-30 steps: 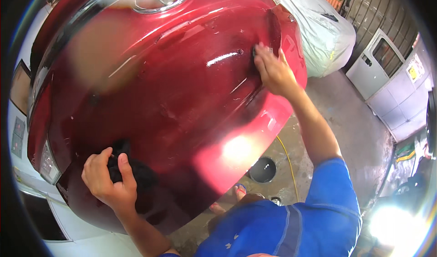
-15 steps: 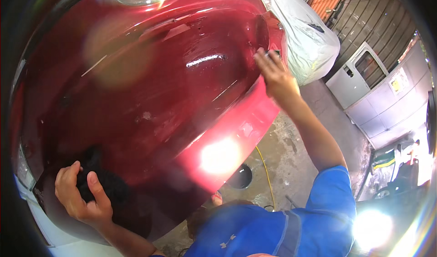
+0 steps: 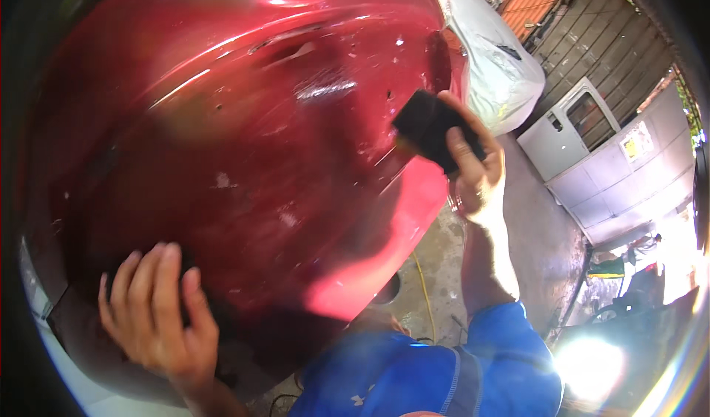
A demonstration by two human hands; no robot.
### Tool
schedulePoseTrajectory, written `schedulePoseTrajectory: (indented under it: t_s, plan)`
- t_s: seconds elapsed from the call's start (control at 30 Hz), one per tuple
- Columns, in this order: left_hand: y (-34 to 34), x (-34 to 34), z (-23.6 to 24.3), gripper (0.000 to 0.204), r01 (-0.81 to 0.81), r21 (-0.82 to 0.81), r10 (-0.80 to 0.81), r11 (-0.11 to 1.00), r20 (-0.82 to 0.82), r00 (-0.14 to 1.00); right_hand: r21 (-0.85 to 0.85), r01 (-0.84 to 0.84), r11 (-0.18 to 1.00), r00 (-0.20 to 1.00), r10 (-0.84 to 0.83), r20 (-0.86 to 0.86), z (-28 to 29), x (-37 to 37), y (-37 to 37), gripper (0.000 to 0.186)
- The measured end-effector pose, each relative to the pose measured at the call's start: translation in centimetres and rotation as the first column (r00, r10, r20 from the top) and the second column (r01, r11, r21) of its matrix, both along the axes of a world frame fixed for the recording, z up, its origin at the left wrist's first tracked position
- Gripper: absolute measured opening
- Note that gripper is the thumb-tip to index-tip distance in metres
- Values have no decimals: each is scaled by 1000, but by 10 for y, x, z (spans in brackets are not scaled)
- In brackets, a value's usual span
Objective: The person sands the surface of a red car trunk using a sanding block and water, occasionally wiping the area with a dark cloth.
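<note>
A glossy dark red car body panel fills much of the view, with scuffs, small chips and reflections on it. My right hand grips a black rectangular block at the panel's upper right; I cannot tell if the block touches the paint. My left hand is open over the lower left of the panel, fingers slightly curved and apart. A dark patch lies under and beside it; whether that is cloth or shadow I cannot tell.
A pale covered vehicle stands beyond the panel. A loose vehicle door leans by panelled grey boards at right. On the concrete floor are a yellow hose and a partly hidden dark bucket. A bright lamp glares at lower right.
My right hand has turned and moved lower, so the black block now shows in it. My left hand has shifted up and right since half a second ago, fingers straighter.
</note>
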State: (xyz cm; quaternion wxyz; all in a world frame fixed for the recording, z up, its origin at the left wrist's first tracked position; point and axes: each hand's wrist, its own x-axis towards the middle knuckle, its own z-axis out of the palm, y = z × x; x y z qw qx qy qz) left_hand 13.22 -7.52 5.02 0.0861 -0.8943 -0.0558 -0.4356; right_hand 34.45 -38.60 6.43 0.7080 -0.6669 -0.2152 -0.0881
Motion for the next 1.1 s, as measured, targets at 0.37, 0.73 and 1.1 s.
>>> schedulePoseTrajectory:
  t_s: [0.37, 0.73, 1.1]
  plan:
    - [-41, 98, 44, 44, 394, -605, -620, 692, -218, 754, 119, -308, 944, 936, 323, -139, -43, -45, 63, 43]
    - [-44, 137, 70, 11, 243, -909, -876, 339, -211, 434, 140, -499, 855, 845, 516, -137, -38, -32, 27, 48]
    - [-58, 166, 62, 24, 163, -929, -887, 332, -249, 388, -590, 196, 783, 514, 431, 742, -48, 1, -11, 73]
